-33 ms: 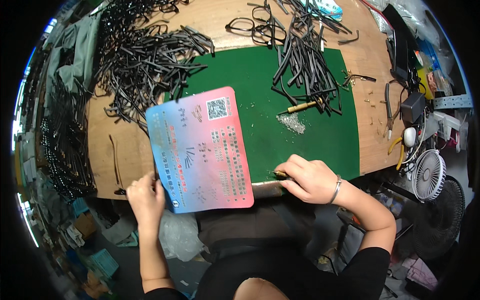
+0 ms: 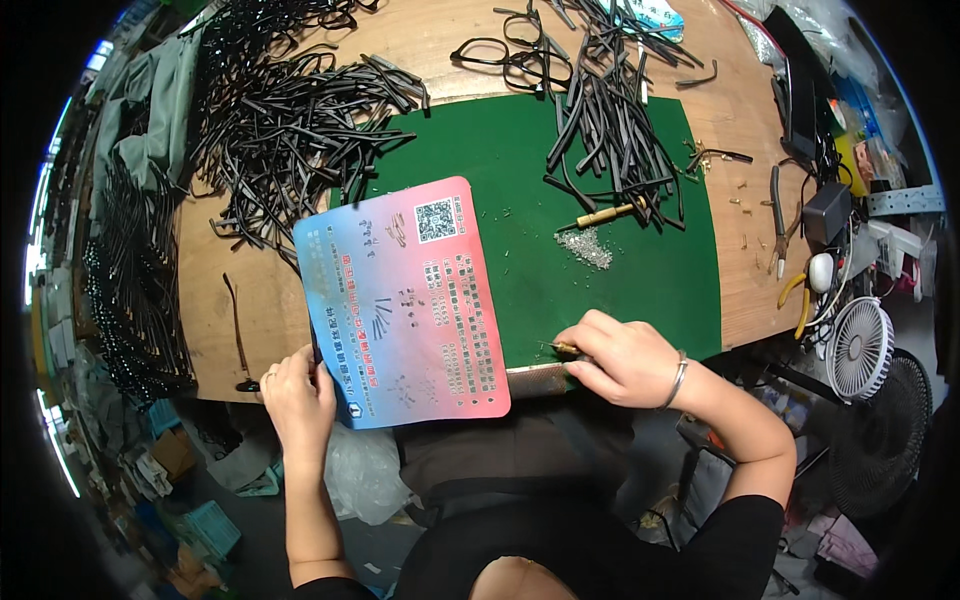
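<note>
My right hand (image 2: 622,360) is closed round a small brass-handled screwdriver (image 2: 566,349) at the near edge of the green mat (image 2: 520,300); its thin blade points left. At the lower left corner of a pink and blue printed mat (image 2: 455,330), my left hand (image 2: 300,392) is closed. Something dark shows at its fingertips, too hidden to name. Small screws and pins (image 2: 380,318) lie in little groups on the printed mat. A second brass-handled screwdriver (image 2: 605,214) lies on the green mat, just above a heap of tiny silvery screws (image 2: 587,248).
Black eyeglass temples lie in a left pile (image 2: 290,140) and a right pile (image 2: 615,140). Glasses frames (image 2: 515,55) sit at the back. Pliers (image 2: 778,220), brass-coloured bits (image 2: 738,202) and a black adapter (image 2: 827,212) are at right, with a white fan (image 2: 858,350) beyond the table edge.
Almost nothing differs. The whole view has shifted very slightly, and my left hand sits a little further right. My right hand keeps the screwdriver in the same place.
</note>
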The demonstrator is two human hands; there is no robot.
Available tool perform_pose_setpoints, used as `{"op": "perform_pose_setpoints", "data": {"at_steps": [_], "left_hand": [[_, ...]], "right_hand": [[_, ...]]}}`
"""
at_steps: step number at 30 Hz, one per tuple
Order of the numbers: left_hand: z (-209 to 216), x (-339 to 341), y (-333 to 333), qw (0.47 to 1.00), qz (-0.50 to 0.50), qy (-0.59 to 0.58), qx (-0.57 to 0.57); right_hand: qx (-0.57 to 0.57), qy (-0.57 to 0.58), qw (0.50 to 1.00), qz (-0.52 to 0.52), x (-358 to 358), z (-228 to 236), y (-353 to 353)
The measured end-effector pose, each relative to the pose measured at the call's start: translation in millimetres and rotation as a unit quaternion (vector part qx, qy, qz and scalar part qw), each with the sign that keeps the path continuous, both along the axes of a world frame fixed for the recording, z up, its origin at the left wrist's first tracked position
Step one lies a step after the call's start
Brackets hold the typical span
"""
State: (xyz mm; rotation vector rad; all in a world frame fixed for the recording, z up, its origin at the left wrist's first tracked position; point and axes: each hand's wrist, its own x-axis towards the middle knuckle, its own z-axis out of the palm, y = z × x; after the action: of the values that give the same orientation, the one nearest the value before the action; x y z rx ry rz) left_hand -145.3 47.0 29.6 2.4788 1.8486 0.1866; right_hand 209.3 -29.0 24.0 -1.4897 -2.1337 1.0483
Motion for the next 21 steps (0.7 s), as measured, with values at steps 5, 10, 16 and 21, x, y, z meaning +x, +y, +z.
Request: {"op": "perform_pose_setpoints", "data": {"at_steps": [5,10,16,21], "left_hand": [[19.4,48.8,-30.1,0.984,-0.134,-0.111,-0.048],[-20.6,76.3,-56.7,0.957,-0.246,-0.117,-0.096],[-41.8,40.5,-72.2,0.750,0.047,-0.653,-0.093],[-65.6,39.8,-85.1,0.661,0.040,-0.749,0.008]], "right_hand": [[0.057,-0.015,0.995,-0.079,13.0,5.9,-3.5],[0.201,-0.262,0.912,-0.244,19.3,-4.6,-4.9],[0.269,-0.267,0.882,-0.279,0.6,5.5,-9.9],[0.176,-0.170,0.968,0.062,-80.5,-7.7,-0.7]]}}
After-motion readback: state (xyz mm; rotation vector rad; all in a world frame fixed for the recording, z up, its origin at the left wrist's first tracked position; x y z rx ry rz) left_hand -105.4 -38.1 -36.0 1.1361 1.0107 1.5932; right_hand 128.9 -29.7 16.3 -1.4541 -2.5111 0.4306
